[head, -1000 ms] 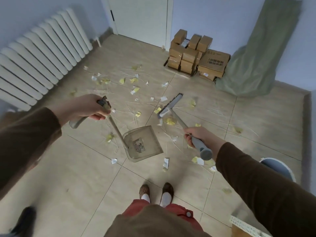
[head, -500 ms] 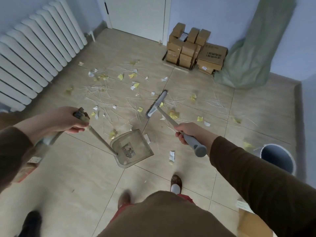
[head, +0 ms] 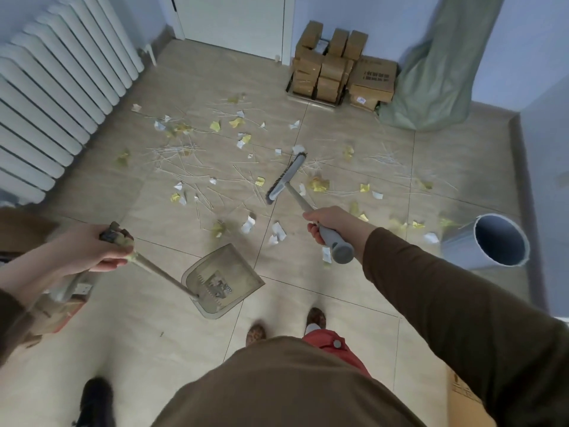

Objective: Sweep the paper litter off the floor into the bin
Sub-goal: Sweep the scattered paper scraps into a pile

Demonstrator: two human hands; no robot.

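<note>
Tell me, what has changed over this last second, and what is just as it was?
The broom head has swung out further from the dustpan, into the paper scraps. The person stepped back, so the bin shows fully. Unchanged: left hand grips the dustpan's handle, right hand grips the broom's, and the litter is still unswept.

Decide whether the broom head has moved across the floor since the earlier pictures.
Yes. The broom head has moved farther from the person, toward the stacked cardboard boxes.

Both arms are reaching forward in brown sleeves; the left hand (head: 92,249) is gripping a handle, and the right hand (head: 331,220) is curling round another.
</note>
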